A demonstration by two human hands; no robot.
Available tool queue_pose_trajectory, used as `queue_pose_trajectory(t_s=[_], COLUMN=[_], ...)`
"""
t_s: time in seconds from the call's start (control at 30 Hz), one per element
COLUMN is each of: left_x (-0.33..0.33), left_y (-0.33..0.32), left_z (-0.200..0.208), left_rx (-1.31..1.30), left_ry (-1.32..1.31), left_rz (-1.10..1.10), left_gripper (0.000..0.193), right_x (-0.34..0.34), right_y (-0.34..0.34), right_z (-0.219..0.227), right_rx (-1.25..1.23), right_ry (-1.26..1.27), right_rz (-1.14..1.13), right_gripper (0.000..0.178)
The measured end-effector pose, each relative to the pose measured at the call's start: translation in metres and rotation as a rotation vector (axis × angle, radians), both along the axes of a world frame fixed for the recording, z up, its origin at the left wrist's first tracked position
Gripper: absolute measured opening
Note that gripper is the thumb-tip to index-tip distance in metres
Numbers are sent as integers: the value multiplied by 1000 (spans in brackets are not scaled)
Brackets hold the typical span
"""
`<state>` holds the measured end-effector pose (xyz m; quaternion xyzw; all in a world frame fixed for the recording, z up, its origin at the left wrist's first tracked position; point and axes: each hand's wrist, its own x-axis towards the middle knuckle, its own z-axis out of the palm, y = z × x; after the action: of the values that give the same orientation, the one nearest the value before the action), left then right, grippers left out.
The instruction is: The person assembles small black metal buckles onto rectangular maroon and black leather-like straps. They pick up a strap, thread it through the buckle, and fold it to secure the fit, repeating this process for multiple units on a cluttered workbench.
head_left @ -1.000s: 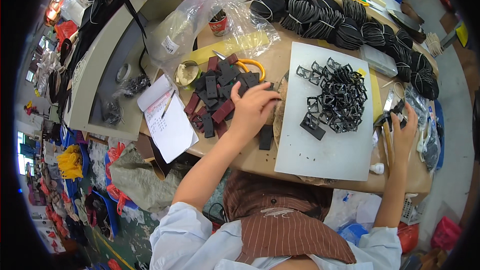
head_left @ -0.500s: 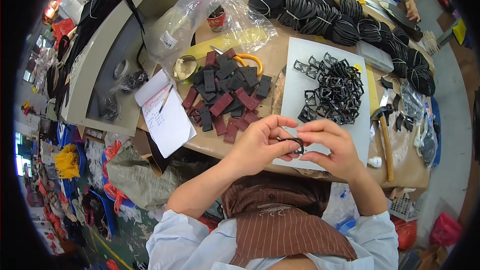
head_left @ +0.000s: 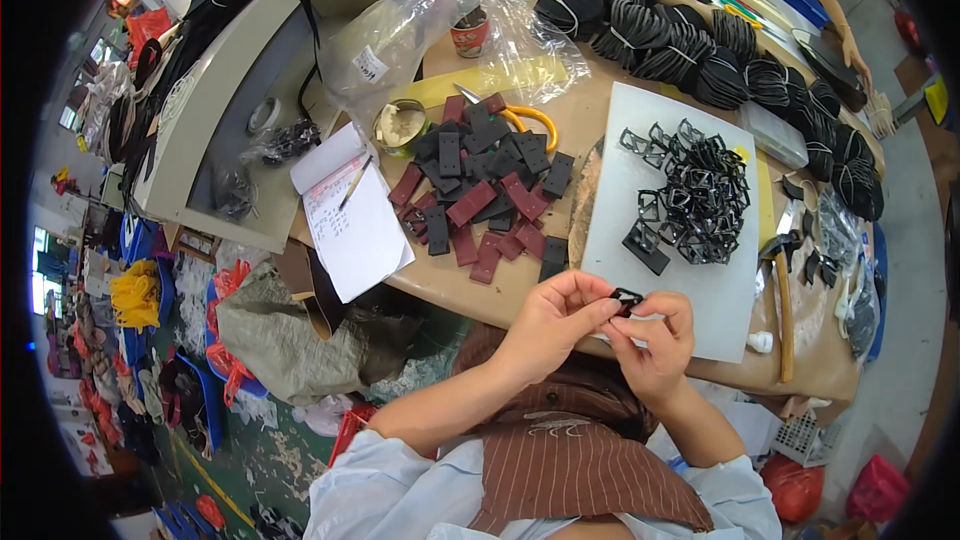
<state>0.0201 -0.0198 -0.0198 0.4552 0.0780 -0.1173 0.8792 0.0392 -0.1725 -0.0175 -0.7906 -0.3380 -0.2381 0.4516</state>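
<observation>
Just past the near edge of the white board [head_left: 620, 130], my two hands meet over a small black buckle [head_left: 627, 297]. The fingers of my left hand [head_left: 550, 330] pinch its left side. My right hand [head_left: 655, 345] is closed at its right side, thumb and fingers curled against it. Whether a strip or tab passes through the frame is hidden by the fingers. Beyond them lies a heap of similar black buckles [head_left: 705, 200]. One black tab [head_left: 645, 252] rests at the heap's near left; another black tab [head_left: 553, 260] lies beside my left hand.
Left of the board is a pile of maroon tabs [head_left: 470, 203] and black ones, with orange-handled scissors [head_left: 540, 120] behind. A notebook [head_left: 350, 225] and pen lie farther left. A hammer [head_left: 784, 315] lies right. Bundled black cords [head_left: 690, 50] line the back; another person's hand [head_left: 855, 55] is beyond.
My hands have drawn slightly nearer and to the right, with the buckle between them. My right fingers, spread before, now curl in beside it. The whole view has shifted a little.
</observation>
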Motion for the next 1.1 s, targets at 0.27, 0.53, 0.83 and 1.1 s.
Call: queue_pose_trajectory(t_s=[0.27,0.53,0.83,1.1], left_x=[-9,-28,3,26], left_y=[33,39,90,132], left_z=[7,4,16,-44], left_rx=[202,468,920,1210], left_ry=[-34,-80,-89,-16], left_rz=[-264,-386,-39,262], left_gripper=[18,13,21,31], right_x=[36,21,20,11], right_y=[-14,-8,-19,-38], right_z=[41,40,24,13], right_rx=[-184,-359,-40,374], right_ry=[559,382,608,1021], right_rz=[622,743,451,353], right_gripper=[40,27,18,32])
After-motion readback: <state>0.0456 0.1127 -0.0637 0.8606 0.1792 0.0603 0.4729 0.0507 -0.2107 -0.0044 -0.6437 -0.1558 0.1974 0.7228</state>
